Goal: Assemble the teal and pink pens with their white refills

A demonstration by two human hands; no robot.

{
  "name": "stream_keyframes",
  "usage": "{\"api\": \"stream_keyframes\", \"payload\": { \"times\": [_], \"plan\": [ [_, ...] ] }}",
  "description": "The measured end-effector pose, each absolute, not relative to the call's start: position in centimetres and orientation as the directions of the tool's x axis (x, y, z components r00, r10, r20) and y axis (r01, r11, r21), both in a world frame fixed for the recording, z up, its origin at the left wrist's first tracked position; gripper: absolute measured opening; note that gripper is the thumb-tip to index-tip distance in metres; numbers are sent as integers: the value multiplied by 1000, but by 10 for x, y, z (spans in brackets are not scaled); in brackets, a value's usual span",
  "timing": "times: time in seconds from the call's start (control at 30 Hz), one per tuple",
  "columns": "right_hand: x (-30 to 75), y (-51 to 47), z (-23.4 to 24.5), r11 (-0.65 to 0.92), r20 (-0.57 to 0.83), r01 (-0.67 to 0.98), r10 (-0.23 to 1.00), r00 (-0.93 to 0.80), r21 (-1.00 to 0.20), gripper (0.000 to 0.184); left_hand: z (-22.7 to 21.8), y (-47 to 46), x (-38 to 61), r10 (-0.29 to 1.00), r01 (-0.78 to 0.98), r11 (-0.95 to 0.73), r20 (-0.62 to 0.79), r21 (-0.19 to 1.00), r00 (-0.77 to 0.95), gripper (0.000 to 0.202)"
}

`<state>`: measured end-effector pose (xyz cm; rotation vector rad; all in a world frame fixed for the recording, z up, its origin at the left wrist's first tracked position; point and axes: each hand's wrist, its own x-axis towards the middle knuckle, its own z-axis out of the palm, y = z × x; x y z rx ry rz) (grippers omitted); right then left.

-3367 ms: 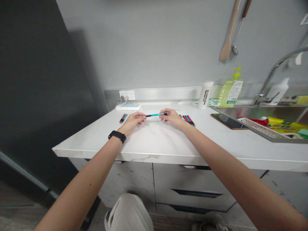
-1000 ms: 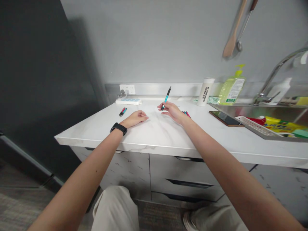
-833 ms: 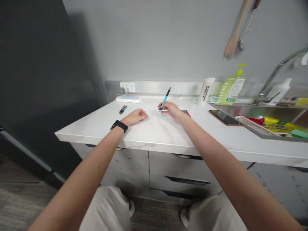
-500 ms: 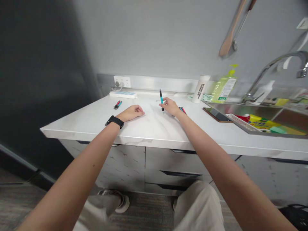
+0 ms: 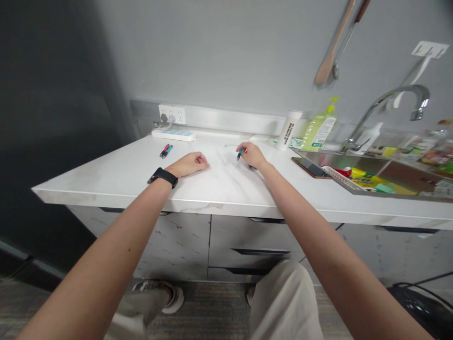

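Note:
My right hand is closed on a blue and black pen, with one end poking out below the fingers. Most of that pen is hidden by the hand. Just under the right wrist, a dark tip shows on the counter; the rest of it is covered. My left hand, a black watch on its wrist, rests on the white counter with its fingers curled in and nothing visible in them. Left of it lie a red pen and a blue pen, side by side.
A power strip lies at the back left below a wall socket. A white tube and a green pump bottle stand at the back right. A phone lies beside the sink with its tap.
The pen in my right hand has turned from upright to mostly hidden, its end now pointing down toward the left. My left hand stays curled on the counter. The view has shifted slightly rightward.

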<state>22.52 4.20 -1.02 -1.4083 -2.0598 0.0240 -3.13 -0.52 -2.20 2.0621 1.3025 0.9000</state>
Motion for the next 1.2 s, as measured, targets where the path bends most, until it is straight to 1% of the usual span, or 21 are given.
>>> {"api": "stream_keyframes", "payload": {
  "times": [0.13,0.3,0.37,0.43,0.53,0.63,0.7,0.8,0.93,1.0,1.07,1.2],
  "plan": [
    [230,40,-10,425,423,853,862,-280,-302,41,-20,-8,-30,918,566,-388,254,728,304,28],
    [236,43,-11,377,311,862,909,-276,-338,42,-19,-10,-29,920,609,-386,239,693,311,27],
    [239,45,-11,354,287,875,921,-265,-330,41,-19,-9,-29,914,622,-399,244,673,323,29],
    [243,47,-11,322,306,894,925,-226,-313,41,-19,-8,-29,910,635,-410,245,655,334,29],
    [247,50,-11,237,352,919,928,-119,-316,41,-18,-10,-28,912,660,-405,234,632,336,30],
    [249,51,-11,156,320,924,947,-39,-349,35,-16,-12,-27,915,681,-401,228,612,334,31],
    [248,50,-11,146,299,921,954,-34,-362,30,-16,-13,-26,914,690,-404,230,600,335,32],
    [244,49,-12,173,299,921,952,-65,-348,22,-16,-13,-26,912,698,-408,227,588,341,33],
    [238,49,-15,211,277,923,953,-122,-322,16,-16,-14,-25,915,715,-402,214,571,343,33],
    [235,50,-17,237,276,922,949,-152,-306,18,-16,-14,-25,916,724,-399,209,563,343,34],
    [231,50,-19,250,292,924,942,-163,-289,24,-15,-15,-24,916,728,-400,203,557,348,34],
    [227,45,-18,188,325,949,940,-100,-253,36,-14,-15,-24,915,734,-400,199,549,350,34]
  ]
}}
